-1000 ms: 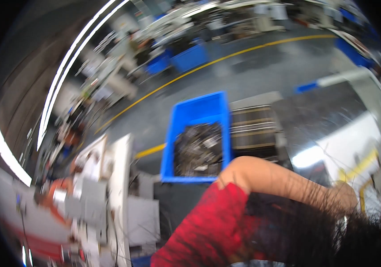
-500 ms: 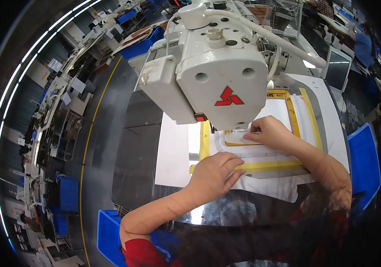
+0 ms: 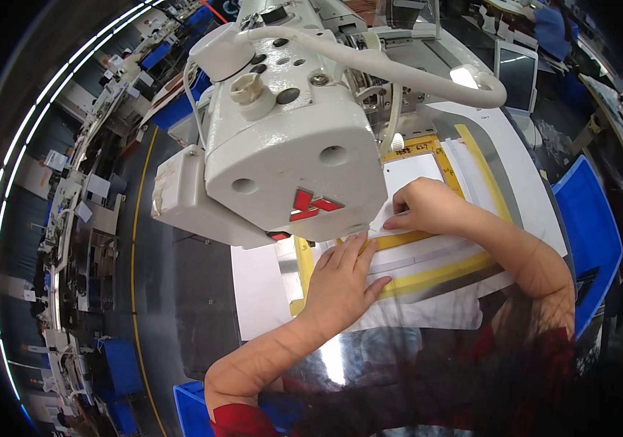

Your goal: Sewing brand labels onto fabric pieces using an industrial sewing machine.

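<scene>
Under the white sewing machine head (image 3: 297,146) lies a flat template with yellow-taped edges (image 3: 435,274) and white cloth (image 3: 428,255) in it. My left hand (image 3: 340,280) lies flat across its near left part, fingers stretched forward beside the machine head and thumb out to the side. Farther right, my right hand (image 3: 431,207) has its fingers bent and pinched at the edge of a white piece (image 3: 378,221), just inside the inner yellow frame (image 3: 406,239). Whether that piece is cloth or paper is hard to tell. The machine head hides the needle area.
Blue bins stand at the right (image 3: 588,233) and at the lower left (image 3: 191,408) of the table. A screen (image 3: 517,76) is mounted beyond the table's right side. Rows of workstations run along the left past a yellow floor line (image 3: 136,269). A person in blue (image 3: 550,33) sits far right.
My view has shifted, so the machine head appears larger and farther left. My left hand has moved forward from the near yellow strip and flattened its fingers. My right hand stays pinched at the white piece.
</scene>
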### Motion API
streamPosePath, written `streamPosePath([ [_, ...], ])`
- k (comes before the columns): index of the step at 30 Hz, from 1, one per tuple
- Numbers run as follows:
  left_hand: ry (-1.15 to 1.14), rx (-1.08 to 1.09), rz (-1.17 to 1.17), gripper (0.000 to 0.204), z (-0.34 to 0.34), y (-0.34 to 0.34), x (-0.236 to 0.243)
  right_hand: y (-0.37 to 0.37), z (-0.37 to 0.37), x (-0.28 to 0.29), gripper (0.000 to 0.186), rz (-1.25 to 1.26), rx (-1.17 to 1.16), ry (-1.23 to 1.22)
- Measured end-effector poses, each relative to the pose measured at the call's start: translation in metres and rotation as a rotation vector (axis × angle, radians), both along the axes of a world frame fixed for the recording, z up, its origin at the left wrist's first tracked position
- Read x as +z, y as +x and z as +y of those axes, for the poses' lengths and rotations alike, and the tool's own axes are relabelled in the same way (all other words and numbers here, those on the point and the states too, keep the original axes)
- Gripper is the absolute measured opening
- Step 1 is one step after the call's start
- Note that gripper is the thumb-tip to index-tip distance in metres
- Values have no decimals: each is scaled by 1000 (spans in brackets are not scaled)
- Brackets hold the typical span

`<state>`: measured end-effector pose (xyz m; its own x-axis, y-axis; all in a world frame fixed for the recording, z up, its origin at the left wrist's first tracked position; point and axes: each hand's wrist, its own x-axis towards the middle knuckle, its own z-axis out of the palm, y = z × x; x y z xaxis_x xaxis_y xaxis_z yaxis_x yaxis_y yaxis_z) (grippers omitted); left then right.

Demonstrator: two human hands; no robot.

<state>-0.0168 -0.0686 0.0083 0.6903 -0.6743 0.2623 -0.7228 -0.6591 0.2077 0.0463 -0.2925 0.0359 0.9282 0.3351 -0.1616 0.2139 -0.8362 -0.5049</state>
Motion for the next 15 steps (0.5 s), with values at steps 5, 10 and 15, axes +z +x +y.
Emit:
streamPosePath([
  [5,-5,-4,-6,59,-1,1,-1,-16,-39,8,29,46,-156,57],
  [10,10,36,-10,58,-2,-1,3,-16,-63,-2,28,-78,-209,66],
  [15,-8,28,-1,57,-2,0,3,-18,-65,-3,34,-119,-170,26],
])
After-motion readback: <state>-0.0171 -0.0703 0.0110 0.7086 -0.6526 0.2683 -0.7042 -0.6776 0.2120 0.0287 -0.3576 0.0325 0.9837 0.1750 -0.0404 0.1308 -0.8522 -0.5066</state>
